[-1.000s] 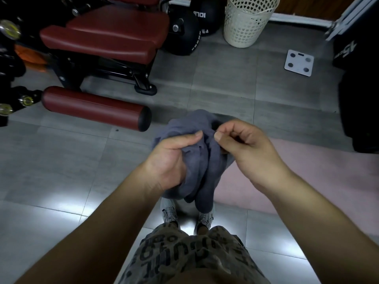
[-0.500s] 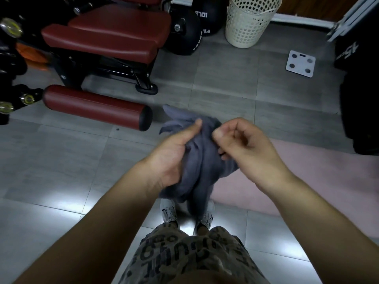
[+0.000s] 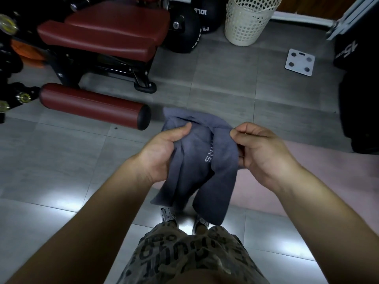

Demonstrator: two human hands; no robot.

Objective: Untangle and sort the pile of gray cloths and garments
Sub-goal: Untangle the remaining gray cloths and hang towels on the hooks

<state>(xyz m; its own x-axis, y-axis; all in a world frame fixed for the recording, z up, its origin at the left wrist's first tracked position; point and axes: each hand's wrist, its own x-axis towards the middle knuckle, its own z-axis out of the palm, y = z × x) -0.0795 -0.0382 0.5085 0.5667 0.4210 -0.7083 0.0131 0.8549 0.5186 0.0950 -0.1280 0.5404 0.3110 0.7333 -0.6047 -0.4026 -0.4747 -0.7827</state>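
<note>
A gray cloth [image 3: 196, 160] with pale lettering hangs in front of me, held up over the floor between both hands. My left hand [image 3: 162, 152] grips its left side, thumb on top and fingers tucked behind the fabric. My right hand [image 3: 260, 148] pinches the cloth's upper right edge between thumb and curled fingers. Two folds of the cloth droop down toward my shoes. No other gray cloths show in this view.
A red padded gym bench [image 3: 106, 35] and its red roller pad [image 3: 94, 105] stand at the left. Black weight balls [image 3: 184, 27], a white perforated basket [image 3: 248, 19] and a white floor scale [image 3: 299, 62] lie ahead. A pink mat [image 3: 320, 177] covers the floor at right.
My hands have drawn apart, spreading the bunched cloth wider so its lettering now shows. The lower folds hang longer than before.
</note>
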